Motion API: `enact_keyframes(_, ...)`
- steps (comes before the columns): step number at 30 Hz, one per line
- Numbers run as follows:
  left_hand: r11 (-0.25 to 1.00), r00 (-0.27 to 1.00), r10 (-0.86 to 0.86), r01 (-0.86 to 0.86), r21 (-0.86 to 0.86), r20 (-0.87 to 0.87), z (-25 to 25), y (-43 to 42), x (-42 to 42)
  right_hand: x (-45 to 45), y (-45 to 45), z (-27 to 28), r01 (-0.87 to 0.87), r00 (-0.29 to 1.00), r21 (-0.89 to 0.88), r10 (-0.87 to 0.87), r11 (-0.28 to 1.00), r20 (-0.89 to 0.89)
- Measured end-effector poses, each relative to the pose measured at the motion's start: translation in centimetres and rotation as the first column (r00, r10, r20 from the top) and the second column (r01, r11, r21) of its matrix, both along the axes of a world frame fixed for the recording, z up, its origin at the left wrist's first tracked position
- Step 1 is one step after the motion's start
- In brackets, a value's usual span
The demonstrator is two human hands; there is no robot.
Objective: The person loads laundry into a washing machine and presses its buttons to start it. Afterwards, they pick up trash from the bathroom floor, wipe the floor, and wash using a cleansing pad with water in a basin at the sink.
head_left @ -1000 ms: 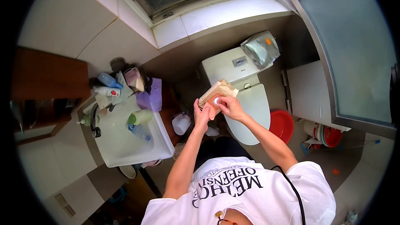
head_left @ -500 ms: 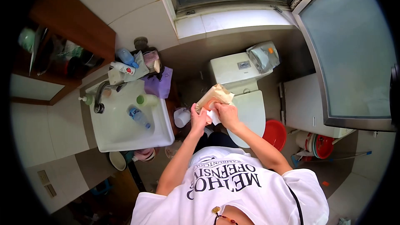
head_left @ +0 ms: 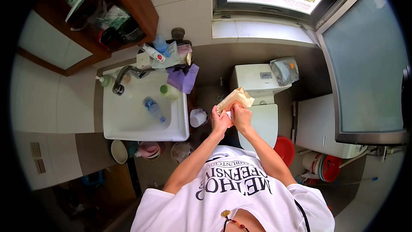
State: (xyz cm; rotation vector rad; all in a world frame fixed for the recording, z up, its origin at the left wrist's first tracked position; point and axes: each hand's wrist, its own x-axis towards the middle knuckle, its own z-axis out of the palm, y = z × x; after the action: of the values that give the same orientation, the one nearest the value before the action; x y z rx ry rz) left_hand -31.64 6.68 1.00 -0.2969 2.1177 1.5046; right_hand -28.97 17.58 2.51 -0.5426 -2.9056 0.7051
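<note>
In front of my body I hold a soft beige tissue pack [head_left: 243, 97] with an orange patch on its upper face. My left hand [head_left: 220, 121] is closed around the pack's near left end. My right hand [head_left: 241, 118] is closed over the near side of the pack, its fingertips bent in by the orange patch. A bit of white tissue [head_left: 229, 114] shows between my hands, mostly covered by the fingers of my right hand.
On the left is a white sink [head_left: 128, 122] with a faucet [head_left: 122, 81], a clear plastic bottle [head_left: 154, 109] and a green bottle [head_left: 170, 91]. The toilet [head_left: 264, 122] stands beyond my hands. A red basin [head_left: 285, 150] sits right of it, and an open window sash [head_left: 365, 56] juts in.
The view has shifted, so the room sits differently in it. My hands stay together on the pack; less of the white tissue shows now, tucked between my fingers.
</note>
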Motion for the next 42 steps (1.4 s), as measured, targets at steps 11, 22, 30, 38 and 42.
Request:
enact_keyframes(11, 0.977, 0.992, 0.068, -0.088, 0.193, 0.107, 0.1, -0.8, 0.5, 1.7, 0.3, 2.2, -0.038, 0.991, -0.09, 0.026, 0.995, -0.133)
enact_keyframes(22, 0.882, 0.971, 0.148, -0.216, 0.419, 0.19, -0.5, -2.9, -0.3, 2.7, 0.3, 5.0, -0.043, 0.995, -0.926, -0.069, 0.375, -0.074)
enact_keyframes(30, 0.897, 0.908, -0.047, -0.144, 0.417, 0.415, 1.5, -10.3, -2.4, 5.6, 2.8, 4.2, 0.118, 0.954, -0.987, -0.262, -0.109, 0.143)
enact_keyframes(38, 0.935, 0.919, -0.016, -0.126, 0.331, 0.394, 3.8, -10.4, -2.6, 3.5, -0.1, 5.3, -0.067, 0.996, -0.977, -0.039, 0.205, -0.076)
enact_keyframes(42, 0.954, 0.973, 0.012, -0.08, 0.289, 0.23, 0.1, -8.6, -0.7, 2.0, -2.9, 4.8, -0.212, 0.973, -0.462, 0.23, 0.861, -0.019)
